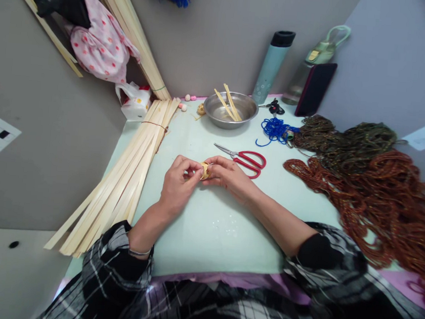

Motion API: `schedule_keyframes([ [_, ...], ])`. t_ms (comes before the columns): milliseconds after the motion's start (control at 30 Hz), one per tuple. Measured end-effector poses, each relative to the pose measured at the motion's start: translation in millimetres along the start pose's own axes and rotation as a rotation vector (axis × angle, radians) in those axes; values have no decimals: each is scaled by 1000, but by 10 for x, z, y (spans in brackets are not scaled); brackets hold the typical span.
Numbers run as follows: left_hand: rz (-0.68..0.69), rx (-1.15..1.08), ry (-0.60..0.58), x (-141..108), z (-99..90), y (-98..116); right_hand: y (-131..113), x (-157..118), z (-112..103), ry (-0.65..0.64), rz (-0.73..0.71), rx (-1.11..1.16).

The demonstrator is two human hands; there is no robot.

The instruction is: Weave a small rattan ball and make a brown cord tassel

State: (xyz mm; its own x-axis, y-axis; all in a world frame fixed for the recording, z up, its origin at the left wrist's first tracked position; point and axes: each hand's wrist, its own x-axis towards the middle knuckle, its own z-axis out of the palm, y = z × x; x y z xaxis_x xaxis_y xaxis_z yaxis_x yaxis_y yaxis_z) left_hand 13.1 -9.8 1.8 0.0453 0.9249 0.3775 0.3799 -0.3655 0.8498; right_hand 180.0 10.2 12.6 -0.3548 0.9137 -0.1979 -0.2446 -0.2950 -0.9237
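Your left hand (178, 185) and right hand (229, 175) meet near the centre of the frame, holding a small yellowish piece (205, 171) between them. Your left thumb and index finger pinch its left side, the gap narrow; your right fingers close around its right side, partly hiding it, so you cannot tell its full shape from here. Just beyond your right hand, red-handled scissors (240, 155) lie on the pale green tabletop (205, 243), blades pointing to the upper left. Above them, at upper centre, a metal bowl (230, 125) holds pale strips (232, 104) leaning inside it. A tied bundle of wooden strips (122, 171) runs down the left of the frame. Blue cord (274, 129) lies right of the bowl, and reddish-brown cord (386, 209) heaps at the right.
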Motion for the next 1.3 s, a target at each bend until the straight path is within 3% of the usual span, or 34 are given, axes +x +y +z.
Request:
schedule_keyframes([
  [333, -1, -8, -14, 7, -10, 13, -6, 3, -14, -39, 1, 65],
  [800, 5, -5, 6, 15, -40, 24, 70, 26, -50, -79, -98, -24],
  [1000, 63, 29, 17, 0, -34, 32, 39, 11, -36, -88, -73, 8],
  [1300, 75, 21, -6, -1, 2, -5, 27, 19, 1, -32, -73, -6],
])
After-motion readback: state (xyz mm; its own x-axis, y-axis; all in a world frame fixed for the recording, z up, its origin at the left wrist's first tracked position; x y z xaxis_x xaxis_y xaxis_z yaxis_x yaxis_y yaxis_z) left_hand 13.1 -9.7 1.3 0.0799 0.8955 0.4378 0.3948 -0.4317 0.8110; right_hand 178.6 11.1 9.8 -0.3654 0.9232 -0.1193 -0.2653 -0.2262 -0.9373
